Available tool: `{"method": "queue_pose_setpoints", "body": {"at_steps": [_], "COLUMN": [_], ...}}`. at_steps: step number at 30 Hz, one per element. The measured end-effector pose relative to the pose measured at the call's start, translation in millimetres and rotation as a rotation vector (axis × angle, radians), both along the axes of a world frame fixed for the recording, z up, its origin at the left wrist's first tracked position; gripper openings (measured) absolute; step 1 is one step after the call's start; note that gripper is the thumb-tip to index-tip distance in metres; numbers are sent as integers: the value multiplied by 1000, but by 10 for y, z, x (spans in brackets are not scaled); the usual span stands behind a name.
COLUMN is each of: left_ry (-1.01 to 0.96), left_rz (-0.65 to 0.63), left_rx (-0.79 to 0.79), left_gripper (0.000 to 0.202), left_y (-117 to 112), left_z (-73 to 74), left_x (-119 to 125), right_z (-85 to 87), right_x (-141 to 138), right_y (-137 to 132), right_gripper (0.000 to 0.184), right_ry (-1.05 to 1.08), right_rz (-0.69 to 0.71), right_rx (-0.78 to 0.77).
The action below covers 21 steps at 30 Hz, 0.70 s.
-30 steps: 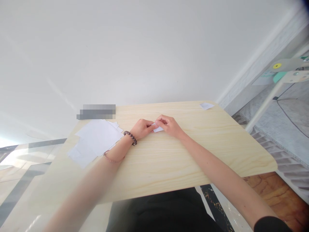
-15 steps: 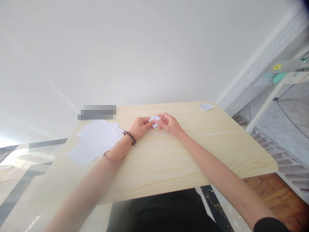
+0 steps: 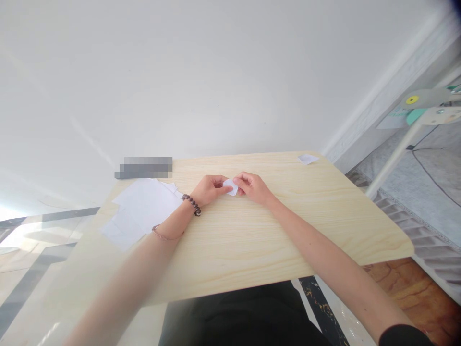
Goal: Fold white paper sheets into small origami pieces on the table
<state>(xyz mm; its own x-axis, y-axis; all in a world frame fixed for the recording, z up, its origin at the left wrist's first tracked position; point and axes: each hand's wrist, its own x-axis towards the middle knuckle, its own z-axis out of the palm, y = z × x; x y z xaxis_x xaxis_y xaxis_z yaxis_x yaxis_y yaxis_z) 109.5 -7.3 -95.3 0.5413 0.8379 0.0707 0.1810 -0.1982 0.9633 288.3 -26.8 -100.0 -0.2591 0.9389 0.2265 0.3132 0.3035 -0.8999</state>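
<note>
White scrap (image 3: 230, 186), one, in left hand (image 3: 209, 189), right hand (image 3: 254, 187)

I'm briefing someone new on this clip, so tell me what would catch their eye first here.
First, the left hand and right hand meeting at the middle of the pale wooden table, both pinching a small white paper. Next, the loose white sheets spread at the table's left edge, near the beaded bracelet on the left wrist. A lone paper scrap lies at the far right corner.
</note>
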Motion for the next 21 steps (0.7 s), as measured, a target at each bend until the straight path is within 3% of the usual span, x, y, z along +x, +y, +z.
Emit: {"method": "queue_pose_setpoints", "body": {"at_steps": [6, 12, 21], "left_ry": [-125, -99, -232], "left_rz": [106, 155, 241], "left_rx": [-11, 21, -32], "left_gripper": [41, 39, 33], "left_y": [25, 42, 57], "left_z": [12, 4, -17], "left_x": [15, 26, 21], "right_z": [-16, -47, -11], "right_x": [-4, -13, -45], "right_y": [-1, 15, -9], "right_gripper": [30, 31, 28], "right_ry": [63, 49, -145], "right_rz": [-29, -39, -25], "right_rx": [-39, -4, 32]}}
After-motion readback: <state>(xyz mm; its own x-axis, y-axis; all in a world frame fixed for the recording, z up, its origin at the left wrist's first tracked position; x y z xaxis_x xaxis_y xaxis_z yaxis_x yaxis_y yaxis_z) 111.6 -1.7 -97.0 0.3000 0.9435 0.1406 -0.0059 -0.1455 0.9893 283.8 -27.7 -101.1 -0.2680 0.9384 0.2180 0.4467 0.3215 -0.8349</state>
